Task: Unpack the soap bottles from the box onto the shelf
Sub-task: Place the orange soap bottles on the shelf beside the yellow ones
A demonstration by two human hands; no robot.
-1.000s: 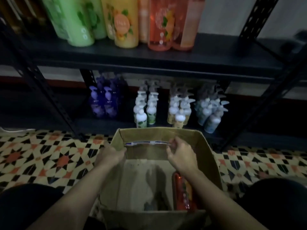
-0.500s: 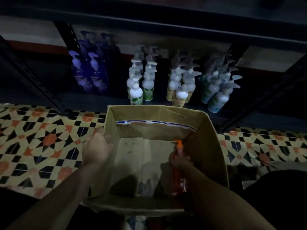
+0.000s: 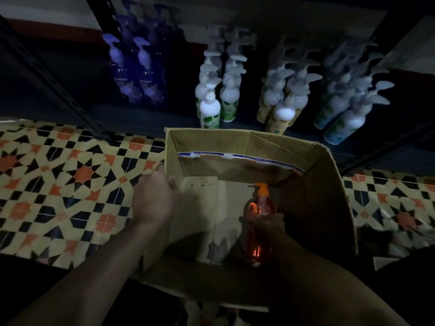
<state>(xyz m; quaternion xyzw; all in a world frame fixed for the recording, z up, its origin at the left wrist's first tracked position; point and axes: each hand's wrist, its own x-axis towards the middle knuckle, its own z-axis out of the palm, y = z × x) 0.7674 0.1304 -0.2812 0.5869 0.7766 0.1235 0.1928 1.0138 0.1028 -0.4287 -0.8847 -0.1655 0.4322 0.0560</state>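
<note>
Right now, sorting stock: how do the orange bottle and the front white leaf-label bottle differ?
The orange bottle is translucent, the white bottle opaque. The orange bottle is inside the cardboard box, gripped by the right hand; the white bottle stands untouched on the shelf. Both have pumps.

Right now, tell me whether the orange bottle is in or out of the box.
In. The orange bottle sits pump-up inside the box walls, the right hand gripping its middle.
</note>
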